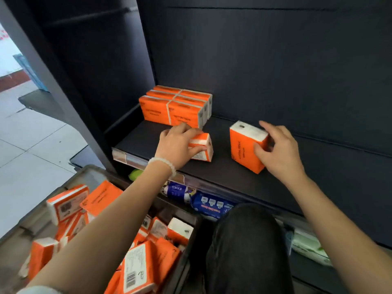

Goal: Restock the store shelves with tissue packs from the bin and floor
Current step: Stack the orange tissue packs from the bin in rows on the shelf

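Two orange tissue packs sit on the dark shelf. My left hand grips one tissue pack lying near the shelf's front edge. My right hand holds a second tissue pack standing tilted on the shelf, fingers curled round its right side. Behind the left hand a neat block of several orange packs stands at the back left of the shelf. The grey bin at the lower left holds several loose orange packs.
The lower shelf under the front rail holds blue and purple packages and green-white packs at the right. My dark-trousered knee is between bin and shelf. A tiled floor lies to the left. The shelf's right half is bare.
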Demonstrator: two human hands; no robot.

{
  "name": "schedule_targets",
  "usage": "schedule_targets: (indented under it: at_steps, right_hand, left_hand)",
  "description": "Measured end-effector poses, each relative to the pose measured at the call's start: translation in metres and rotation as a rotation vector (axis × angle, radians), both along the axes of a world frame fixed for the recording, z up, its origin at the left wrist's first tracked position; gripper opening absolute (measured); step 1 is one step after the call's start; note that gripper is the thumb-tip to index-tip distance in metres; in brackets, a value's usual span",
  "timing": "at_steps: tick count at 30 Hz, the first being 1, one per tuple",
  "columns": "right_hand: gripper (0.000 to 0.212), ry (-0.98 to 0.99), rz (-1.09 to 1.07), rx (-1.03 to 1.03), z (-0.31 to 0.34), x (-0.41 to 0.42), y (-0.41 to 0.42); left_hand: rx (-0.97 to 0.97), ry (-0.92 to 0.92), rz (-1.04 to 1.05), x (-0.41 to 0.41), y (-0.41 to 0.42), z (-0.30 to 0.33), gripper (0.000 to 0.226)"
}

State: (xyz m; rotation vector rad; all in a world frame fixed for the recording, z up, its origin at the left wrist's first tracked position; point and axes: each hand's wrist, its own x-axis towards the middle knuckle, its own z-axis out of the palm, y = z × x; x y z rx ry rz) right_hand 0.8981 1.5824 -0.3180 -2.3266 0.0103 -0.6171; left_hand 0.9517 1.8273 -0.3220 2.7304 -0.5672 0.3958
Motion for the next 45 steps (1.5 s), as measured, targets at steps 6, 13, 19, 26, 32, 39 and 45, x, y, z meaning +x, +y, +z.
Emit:
schedule_targets:
  at_steps: [6,13,19,26,32,39,45]
  right_hand:
    - [0.046,0.108,-0.054,-0.041,-0.003,-0.008,-0.026]
    - [0.049,0.146,-0.073,-0.043,0.001,-0.027,-0.035]
    - [0.088,0.255,-0.093,-0.004,-0.004,-0.042,-0.051]
    - [0.098,0.304,-0.097,0.017,-0.002,-0.043,-0.067]
    - [0.108,0.37,-0.123,0.009,-0.013,-0.052,-0.087]
    - [0.068,0.333,-0.118,-0.127,-0.016,-0.053,-0.093]
    - [0.063,0.354,-0.105,-0.17,-0.01,-0.051,-0.089]
  left_hand:
    - [0.144,0.013,-0.024,-0.007,-0.004,0.003,0.054]
    - [0.204,0.242,-0.07,-0.02,0.016,0.011,0.034]
    - [0.124,0.25,-0.037,-0.03,0.025,-0.001,0.054]
    - [0.124,0.348,-0.019,-0.013,0.021,0.008,0.066]
    - [0.158,0.473,-0.046,0.001,0.009,0.004,0.08]
    - [0.349,0.426,0.019,0.002,-0.016,0.007,0.094]
    - [0.42,0.462,0.013,0.01,-0.034,0.02,0.098]
